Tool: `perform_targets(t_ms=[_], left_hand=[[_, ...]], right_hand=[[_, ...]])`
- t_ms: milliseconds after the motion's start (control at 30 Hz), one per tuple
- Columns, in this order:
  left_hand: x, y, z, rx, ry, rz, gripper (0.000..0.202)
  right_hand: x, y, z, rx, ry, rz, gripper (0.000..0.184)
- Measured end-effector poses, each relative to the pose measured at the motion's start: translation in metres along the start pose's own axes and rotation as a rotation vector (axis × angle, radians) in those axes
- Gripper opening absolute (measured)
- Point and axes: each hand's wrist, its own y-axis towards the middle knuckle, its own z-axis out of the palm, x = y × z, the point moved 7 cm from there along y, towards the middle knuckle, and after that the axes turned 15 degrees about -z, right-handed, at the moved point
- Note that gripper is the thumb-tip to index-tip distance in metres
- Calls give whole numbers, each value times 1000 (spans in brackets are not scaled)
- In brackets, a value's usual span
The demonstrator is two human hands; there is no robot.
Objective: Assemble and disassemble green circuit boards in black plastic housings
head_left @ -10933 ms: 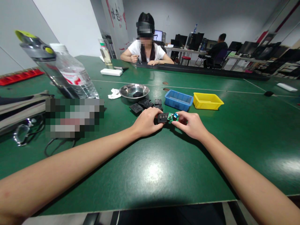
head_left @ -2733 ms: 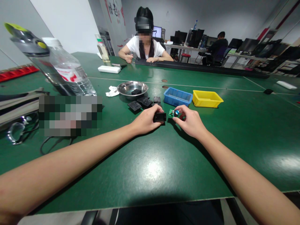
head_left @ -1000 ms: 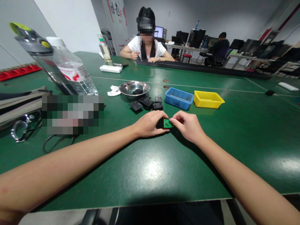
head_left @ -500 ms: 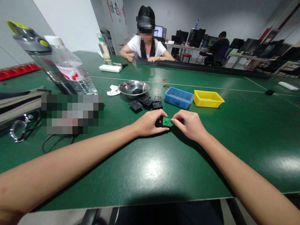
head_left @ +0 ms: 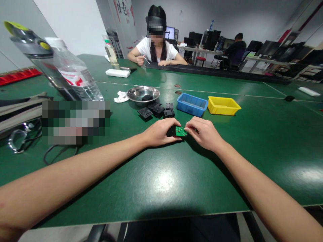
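Between thumb and fingers, my left hand (head_left: 159, 131) grips a small black plastic case (head_left: 172, 131) from its left side. A green circuit board (head_left: 180, 131) dotted with solder points shows at the case's right part, facing up. My right hand (head_left: 205, 132) is closed in a pinch, thumb and forefinger at the board's right edge. The curled fingers hide part of that edge. Just beyond my hands lie several black plastic housings (head_left: 157, 110) in a loose pile. Behind them, a steel bowl (head_left: 131, 97) has a black piece in it.
A blue bin (head_left: 192, 105) and a yellow bin (head_left: 224, 106) stand beyond my right hand. Bottles, including a clear water bottle (head_left: 75, 75), and a pair of glasses (head_left: 17, 139) are at left on the green table (head_left: 141, 181). Another person (head_left: 157, 47) sits opposite.
The view has shifted slightly. My right thumb and forefinger have moved a little at the board's right edge; my left hand keeps its grip on the case.
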Motion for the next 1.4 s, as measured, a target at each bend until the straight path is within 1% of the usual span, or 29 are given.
perform_targets(t_ms=[133, 267, 467, 567, 667, 833, 900, 1033, 1133, 1200, 1233, 1333, 1400], left_hand=[[0, 1, -1, -8, -22, 5, 39], [1, 1, -1, 5, -31, -23, 40], [2, 2, -2, -4, -63, -50, 41], [3, 1, -3, -14, -70, -52, 41], [3, 1, -2, -9, -61, -40, 41], [2, 1, -3, -9, -65, -31, 40], [1, 1, -4, -14, -73, -31, 39], [2, 2, -8, -52, -108, -79, 37], [10, 4, -12, -106, -232, -170, 40], [20, 6, -13, -128, -419, -273, 40], [26, 8, -11, -119, -549, -341, 39], [42, 10, 3, -3, -975, -566, 42], [46, 9, 11, 55, -1164, -681, 40]], right_hand=[[-2, -1, 2, 8, -8, 39, 21], [-3, -2, 4, 7, 7, 89, 21], [-1, -1, 1, -58, 22, 125, 22], [-1, 0, 1, -70, 23, 123, 21], [-1, 0, 3, -68, 29, 117, 20], [-2, 0, 5, -51, 47, 164, 14], [-2, 0, 3, -74, 64, 183, 11], [-10, -3, -9, -168, 53, 263, 13], [-28, -10, -20, -193, -28, 379, 12], [-41, -17, -24, -137, -127, 444, 13], [-47, -20, -25, -82, -176, 476, 12], [-64, -31, -22, 101, -312, 576, 14], [-70, -38, -20, 193, -368, 628, 17]])
